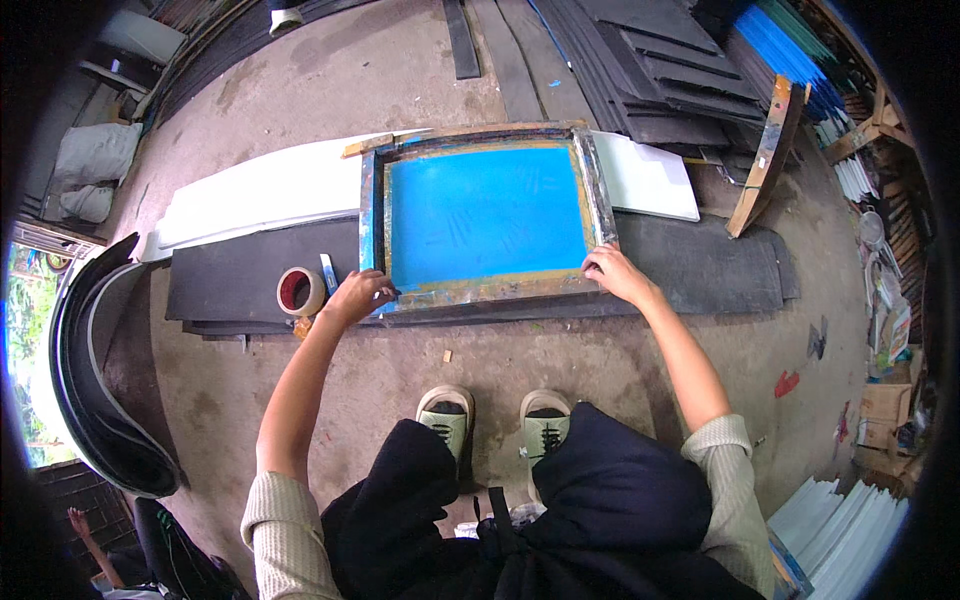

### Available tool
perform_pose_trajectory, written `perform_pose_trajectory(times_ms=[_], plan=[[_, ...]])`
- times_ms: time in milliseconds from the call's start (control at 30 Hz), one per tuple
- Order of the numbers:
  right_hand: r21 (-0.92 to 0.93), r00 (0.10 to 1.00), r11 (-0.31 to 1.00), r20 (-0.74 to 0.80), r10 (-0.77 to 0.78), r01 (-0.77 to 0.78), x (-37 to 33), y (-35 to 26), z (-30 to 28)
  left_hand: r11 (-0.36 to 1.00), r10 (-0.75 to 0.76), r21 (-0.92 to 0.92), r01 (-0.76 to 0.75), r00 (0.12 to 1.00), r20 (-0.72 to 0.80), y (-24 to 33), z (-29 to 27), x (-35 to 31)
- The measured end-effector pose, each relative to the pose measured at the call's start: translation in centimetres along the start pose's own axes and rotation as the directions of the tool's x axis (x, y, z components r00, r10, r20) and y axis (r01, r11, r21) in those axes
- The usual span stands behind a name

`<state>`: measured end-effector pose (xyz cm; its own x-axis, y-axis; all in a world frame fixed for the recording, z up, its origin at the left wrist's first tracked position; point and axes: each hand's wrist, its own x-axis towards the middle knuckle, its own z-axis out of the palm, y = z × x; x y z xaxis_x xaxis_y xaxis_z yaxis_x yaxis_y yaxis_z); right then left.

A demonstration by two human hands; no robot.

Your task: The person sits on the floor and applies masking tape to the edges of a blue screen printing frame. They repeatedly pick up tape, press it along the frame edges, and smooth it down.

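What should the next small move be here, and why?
Perhaps a slight, even lift of the near edge of the blue-screened frame: the left hand and right hand are at its near corners, and the tape roll sits apart, to its left.

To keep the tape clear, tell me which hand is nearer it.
Left. The left hand is just right of the tape, at the left near corner of the frame; the right hand is farther off, at the right near corner.
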<state>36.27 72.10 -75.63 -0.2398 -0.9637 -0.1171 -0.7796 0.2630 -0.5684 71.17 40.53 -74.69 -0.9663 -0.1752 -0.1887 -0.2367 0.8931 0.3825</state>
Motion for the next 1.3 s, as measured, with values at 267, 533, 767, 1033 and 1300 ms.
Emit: perform_pose_trajectory(times_ms=[267, 533, 767, 1033, 1300], plan=[[0.057, 0.998, 0.997, -0.032, 0.053, -0.051, -0.9, -1.5, -0.4, 0.974, -0.042, -0.227, 0.015, 0.993, -0.113, -0.4, 0.2, -0.6], [0.120, 0.963, 0.993, -0.268, 0.012, 0.021, -2.9, -2.4, -1.2, 0.959, -0.090, -0.284, 0.019, 0.967, -0.239, 1.7, -1.9, -3.2], [0.275, 0.943, 0.961, -0.319, 0.095, -0.004, -3.9, -7.4, -9.6, 0.919, -0.236, -0.389, 0.066, 0.883, -0.407, 5.8, -11.1, -4.7], [0.223, 0.941, 0.972, -0.339, 0.014, 0.067, -4.9, -10.8, -18.0, 0.901, -0.173, -0.432, -0.022, 0.897, -0.407, 7.5, -16.3, -5.5], [0.354, 0.973, 0.935, -0.220, 0.072, 0.011, -2.1, -6.7, -16.6, 0.792, -0.219, -0.610, -0.011, 0.928, -0.301, 4.8, -14.8, -3.6]])
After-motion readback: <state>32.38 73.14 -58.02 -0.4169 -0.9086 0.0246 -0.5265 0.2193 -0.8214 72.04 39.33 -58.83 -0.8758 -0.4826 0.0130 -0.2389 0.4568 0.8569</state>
